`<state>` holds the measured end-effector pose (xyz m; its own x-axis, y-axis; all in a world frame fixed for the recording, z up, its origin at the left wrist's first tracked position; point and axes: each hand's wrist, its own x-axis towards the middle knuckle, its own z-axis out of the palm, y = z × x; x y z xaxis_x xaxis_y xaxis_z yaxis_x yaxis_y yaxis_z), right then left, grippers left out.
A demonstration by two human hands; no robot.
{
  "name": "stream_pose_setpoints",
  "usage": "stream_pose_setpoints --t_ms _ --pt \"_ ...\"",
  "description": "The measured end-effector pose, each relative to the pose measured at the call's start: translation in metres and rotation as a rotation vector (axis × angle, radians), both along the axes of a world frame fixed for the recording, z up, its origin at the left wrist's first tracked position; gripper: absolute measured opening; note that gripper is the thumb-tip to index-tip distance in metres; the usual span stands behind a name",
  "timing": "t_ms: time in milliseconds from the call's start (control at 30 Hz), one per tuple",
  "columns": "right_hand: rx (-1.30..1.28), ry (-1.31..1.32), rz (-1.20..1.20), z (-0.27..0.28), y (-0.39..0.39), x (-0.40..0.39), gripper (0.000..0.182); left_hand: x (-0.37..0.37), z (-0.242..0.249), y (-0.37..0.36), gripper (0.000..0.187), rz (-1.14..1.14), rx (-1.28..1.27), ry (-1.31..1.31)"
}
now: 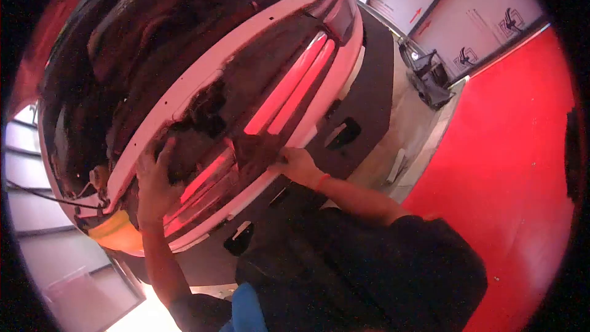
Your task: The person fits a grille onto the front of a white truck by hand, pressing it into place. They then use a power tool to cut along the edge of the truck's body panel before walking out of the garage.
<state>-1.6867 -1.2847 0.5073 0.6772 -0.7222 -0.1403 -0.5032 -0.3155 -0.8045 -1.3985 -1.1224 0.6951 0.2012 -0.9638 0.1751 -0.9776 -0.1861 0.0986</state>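
The front of a vehicle with its engine bay exposed fills the left and middle of the head view. Its grille (295,89) has bright red-lit bars and a dark centre piece (255,150). My left hand (153,178) rests on the upper edge of the grille, with thumb and fingers apart. My right hand (296,165) is at the lower edge of the grille beside the centre piece, fingers bent in; what they hold, if anything, is hidden. A red band circles my right wrist. An orange lamp (117,232) lies left of my left hand.
A black part (429,74) stands on the floor at the upper right, near printed panels (470,21). Red flooring (491,160) spreads along the right. Two dark openings (344,133) show in the bumper below the grille. A blue item (247,307) is at the bottom.
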Motion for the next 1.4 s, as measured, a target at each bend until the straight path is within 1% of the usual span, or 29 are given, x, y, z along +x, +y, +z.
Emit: stream_pose_setpoints --t_ms 100,167,200,300,367,400,467,500,567,700,767,800,867,900,967,1000,1067,1100,1133,1167,1200,1267,1300,1367,1400 --pt "0.013 0.009 0.027 -0.001 0.002 -0.003 0.050 0.001 -0.009 0.003 0.079 0.038 -0.030 0.049" --pt "0.037 0.001 0.012 -0.001 0.000 -0.002 0.051 0.014 -0.016 -0.001 0.076 -0.029 -0.068 0.149" --pt "0.040 -0.003 0.005 0.001 0.001 -0.002 0.051 0.014 -0.014 -0.004 0.076 -0.036 -0.065 0.146" --pt "0.035 0.028 -0.018 0.005 0.006 -0.006 0.051 0.009 -0.014 -0.007 0.071 0.004 -0.032 0.103" --pt "0.028 -0.063 -0.057 0.000 0.008 -0.007 0.054 0.008 -0.013 -0.009 0.068 -0.080 -0.075 -0.135" --pt "0.029 -0.063 -0.060 -0.008 0.006 -0.003 0.054 0.007 -0.011 -0.011 0.068 -0.083 -0.074 -0.136" --pt "-0.111 -0.095 -0.103 -0.033 0.008 0.008 0.056 0.002 -0.010 -0.008 0.062 -0.051 -0.082 -0.250" --pt "-0.110 -0.094 -0.119 -0.027 0.004 0.010 0.056 0.002 -0.012 -0.011 0.062 -0.067 -0.083 -0.249" --pt "-0.069 -0.028 -0.074 -0.009 0.005 0.009 0.059 0.003 -0.018 -0.009 0.060 -0.045 -0.139 -0.198" --pt "0.006 0.012 -0.072 -0.006 0.006 0.008 0.059 0.003 -0.026 -0.007 0.060 -0.011 -0.161 -0.220" --pt "-0.108 0.107 -0.121 -0.007 0.011 0.011 0.072 0.006 -0.024 -0.007 0.060 -0.098 -0.178 -0.075" --pt "-0.105 0.100 -0.109 -0.007 0.013 0.013 0.072 0.006 -0.024 -0.002 0.060 -0.088 -0.174 -0.082" --pt "-0.211 -0.009 -0.363 -0.005 0.012 0.012 0.103 0.003 -0.027 0.012 0.060 -0.067 -0.202 -0.060" --pt "-0.207 -0.010 -0.337 -0.003 0.010 0.013 0.103 0.003 -0.033 0.020 0.060 -0.041 -0.197 -0.062" --pt "-0.346 0.145 -0.321 0.005 0.003 0.018 0.128 0.004 -0.055 0.041 0.061 0.164 -0.269 -0.182" --pt "-0.338 0.134 -0.262 0.005 -0.002 0.021 0.128 0.003 -0.065 0.051 0.061 0.221 -0.253 -0.193" --pt "-0.386 0.156 -0.218 0.002 -0.010 0.019 0.132 -0.001 -0.084 0.062 0.067 0.472 -0.446 -0.368" --pt "-0.370 0.155 -0.164 0.000 -0.009 0.022 0.132 -0.010 -0.093 0.064 0.071 0.570 -0.503 -0.304" --pt "-0.413 0.172 -0.202 -0.002 -0.008 0.022 0.134 -0.016 -0.103 0.067 0.075 0.661 -0.564 -0.237" --pt "-0.462 0.191 -0.249 0.000 -0.009 0.023 0.136 -0.016 -0.123 0.074 0.080 0.783 -0.527 -0.199" --pt "-0.457 0.196 -0.213 0.002 -0.010 0.023 0.136 -0.018 -0.127 0.074 0.080 0.817 -0.511 -0.201" --pt "-0.428 0.247 -0.245 0.009 -0.010 0.025 0.140 -0.016 -0.131 0.066 0.082 0.791 -0.687 -0.079" --pt "-0.428 0.245 -0.219 0.010 -0.009 0.026 0.140 -0.013 -0.132 0.063 0.082 0.817 -0.683 -0.085" --pt "-0.393 0.280 -0.197 0.011 -0.012 0.027 0.143 -0.006 -0.132 0.060 0.083 0.729 -0.797 0.019" --pt "-0.398 0.270 -0.169 0.008 -0.014 0.025 0.143 -0.007 -0.133 0.060 0.083 0.756 -0.803 0.004"
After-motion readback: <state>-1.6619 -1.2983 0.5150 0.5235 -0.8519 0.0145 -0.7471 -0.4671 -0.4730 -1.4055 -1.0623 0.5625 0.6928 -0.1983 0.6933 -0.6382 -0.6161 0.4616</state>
